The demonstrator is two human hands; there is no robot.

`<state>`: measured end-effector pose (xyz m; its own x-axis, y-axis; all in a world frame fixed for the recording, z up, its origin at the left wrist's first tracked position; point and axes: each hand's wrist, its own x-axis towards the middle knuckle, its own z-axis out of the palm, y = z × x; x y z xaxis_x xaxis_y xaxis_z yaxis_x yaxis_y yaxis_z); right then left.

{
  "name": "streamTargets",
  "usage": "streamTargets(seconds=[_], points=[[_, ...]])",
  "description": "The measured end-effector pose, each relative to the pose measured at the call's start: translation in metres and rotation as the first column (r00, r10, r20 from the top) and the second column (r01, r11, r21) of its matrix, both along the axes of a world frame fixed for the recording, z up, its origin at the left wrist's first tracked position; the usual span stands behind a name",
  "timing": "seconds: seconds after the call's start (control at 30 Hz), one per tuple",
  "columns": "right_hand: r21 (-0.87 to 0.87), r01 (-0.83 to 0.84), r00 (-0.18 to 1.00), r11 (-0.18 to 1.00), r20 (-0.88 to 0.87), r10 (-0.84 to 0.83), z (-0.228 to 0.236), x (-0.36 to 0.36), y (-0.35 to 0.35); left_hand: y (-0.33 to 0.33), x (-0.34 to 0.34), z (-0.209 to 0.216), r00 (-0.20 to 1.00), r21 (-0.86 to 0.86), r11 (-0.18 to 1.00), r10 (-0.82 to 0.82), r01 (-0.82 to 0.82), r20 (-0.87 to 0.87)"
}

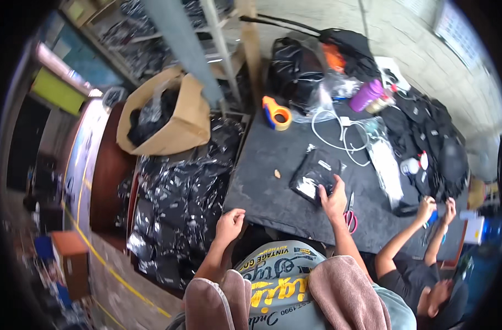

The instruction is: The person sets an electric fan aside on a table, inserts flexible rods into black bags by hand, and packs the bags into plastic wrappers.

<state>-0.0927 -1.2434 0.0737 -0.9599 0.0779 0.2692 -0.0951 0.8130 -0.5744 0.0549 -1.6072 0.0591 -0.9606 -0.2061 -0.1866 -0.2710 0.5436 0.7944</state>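
Note:
A folded black garment in a clear plastic bag lies on the dark table in front of me. My right hand is at its near right corner, thumb and forefinger spread apart, the fingertips touching the bag. By the table's front left edge is my left hand, its fingers curled in and nothing visible in them. Scissors with pink handles lie just right of my right hand. Left of the bagged garment is a small tan scrap.
A tape dispenser, a white cable, clear plastic bags and a purple bottle are on the table. Black garments heap at right, near a co-worker's hands. Bagged black packages and a cardboard box stand left.

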Motion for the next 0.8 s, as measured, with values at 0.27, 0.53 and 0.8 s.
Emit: streamTargets(seconds=[0.27, 0.53, 0.8], points=[[-0.176, -0.619, 0.779, 0.765, -0.013, 0.627, 0.003, -0.044, -0.111, 0.007, 0.074, -0.022, 0.951, 0.07, 0.948, 0.309, -0.31, 0.022], [0.013, -0.692, 0.719, 0.722, 0.103, 0.688, -0.054, -0.051, -0.226, -0.11, -0.024, 0.022, 0.835, 0.101, 0.867, 0.498, -0.488, -0.233], [0.057, -0.625, 0.78, 0.778, 0.022, 0.625, -0.072, -0.063, -0.237, -0.331, -0.236, 0.101, 0.777, -0.283, 0.821, 0.274, -0.496, -0.566]])
